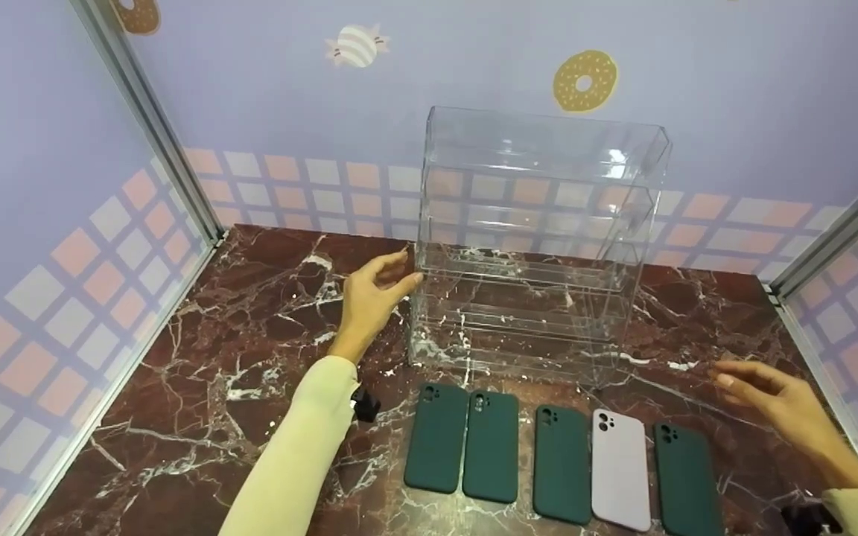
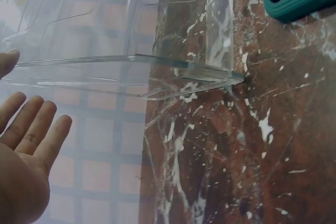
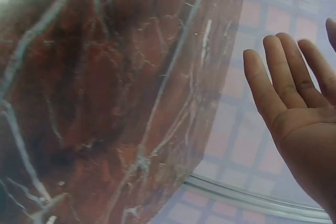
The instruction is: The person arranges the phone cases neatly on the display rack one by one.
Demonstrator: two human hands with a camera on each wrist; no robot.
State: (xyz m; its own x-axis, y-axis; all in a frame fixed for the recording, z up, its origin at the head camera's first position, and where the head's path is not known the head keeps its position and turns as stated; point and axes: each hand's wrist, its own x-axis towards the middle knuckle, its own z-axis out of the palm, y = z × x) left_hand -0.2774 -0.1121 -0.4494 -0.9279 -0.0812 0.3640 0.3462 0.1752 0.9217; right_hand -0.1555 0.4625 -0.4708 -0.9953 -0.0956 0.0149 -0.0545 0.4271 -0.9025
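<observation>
A clear plastic tiered display rack (image 1: 518,275) stands at the back of the marbled table. My left hand (image 1: 377,290) is right at its left side, thumb and fingers spread around the side panel's edge. In the left wrist view those fingers (image 2: 34,129) look straight, with the thumb on the panel's other side. My right hand (image 1: 775,406) hovers at the right, holding nothing, its fingers (image 3: 286,77) extended. In front of the rack lies a row of phone cases: several dark green ones, such as the leftmost green case (image 1: 436,439), and one pale lilac case (image 1: 620,469).
Reddish-brown marbled tabletop (image 1: 250,417) lies under everything. A purple wall (image 1: 265,89) with printed sweets and a checked band rises behind the rack. Side walls with metal corner strips (image 1: 153,119) flank the table. Black wrist cameras (image 1: 366,406) sit at both cuffs.
</observation>
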